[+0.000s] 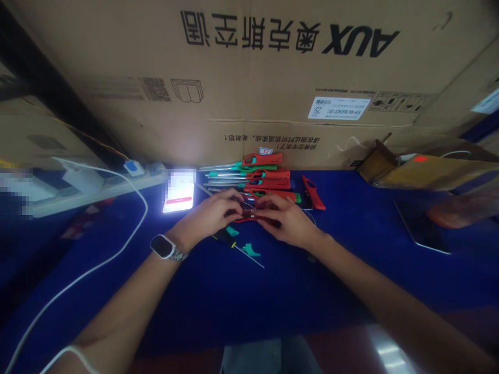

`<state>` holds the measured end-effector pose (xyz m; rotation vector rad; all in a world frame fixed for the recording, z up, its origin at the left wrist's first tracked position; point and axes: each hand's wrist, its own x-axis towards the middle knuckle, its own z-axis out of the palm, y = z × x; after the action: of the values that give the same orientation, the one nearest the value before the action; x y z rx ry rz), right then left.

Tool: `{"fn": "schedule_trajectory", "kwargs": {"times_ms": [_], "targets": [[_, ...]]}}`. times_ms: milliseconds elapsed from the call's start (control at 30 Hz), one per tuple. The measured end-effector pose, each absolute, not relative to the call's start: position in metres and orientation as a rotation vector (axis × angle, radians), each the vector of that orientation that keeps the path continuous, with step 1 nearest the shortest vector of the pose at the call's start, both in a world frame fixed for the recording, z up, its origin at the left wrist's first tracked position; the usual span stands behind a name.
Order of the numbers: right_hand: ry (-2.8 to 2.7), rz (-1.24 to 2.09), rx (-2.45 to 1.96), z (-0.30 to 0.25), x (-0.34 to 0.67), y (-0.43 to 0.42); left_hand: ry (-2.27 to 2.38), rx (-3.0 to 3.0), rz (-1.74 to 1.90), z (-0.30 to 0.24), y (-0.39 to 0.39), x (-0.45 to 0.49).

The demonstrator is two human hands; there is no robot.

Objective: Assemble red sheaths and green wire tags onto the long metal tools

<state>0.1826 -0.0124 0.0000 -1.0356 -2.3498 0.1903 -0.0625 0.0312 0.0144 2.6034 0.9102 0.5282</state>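
My left hand [216, 213], with a watch [162, 246] on the wrist, and my right hand [286, 218] meet over the blue table. Both have their fingers closed on an opened red lighter casing [248, 213], with small parts and a thin wire at the fingertips; the fingers hide much of it. Just beyond, several red long-necked lighters [268, 175] lie stacked, their metal tubes pointing left. A screwdriver [249, 256] and two teal plastic pieces [251, 250] lie on the near side. Right of the stack rests a red casing half [313, 195].
A lit phone [179, 192] leans left of the lighters. A white cable [136, 239] runs from a power strip [107, 184] down the left side. Cardboard [241, 72] walls the back. On the right are a dark flat device [419, 228] and a yellowish package [421, 174].
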Motion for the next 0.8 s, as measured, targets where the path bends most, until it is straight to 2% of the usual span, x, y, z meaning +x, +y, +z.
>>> {"fn": "schedule_trajectory", "kwargs": {"times_ms": [400,800], "targets": [[-2.216,0.07,-1.151,0.001,0.172,-0.017,0.871,2.814,0.645,0.027,0.025,-0.059],[-2.113,0.433,-1.268,-0.004,0.166,0.001,0.976,2.703,0.508,0.021,0.028,-0.055]]}}
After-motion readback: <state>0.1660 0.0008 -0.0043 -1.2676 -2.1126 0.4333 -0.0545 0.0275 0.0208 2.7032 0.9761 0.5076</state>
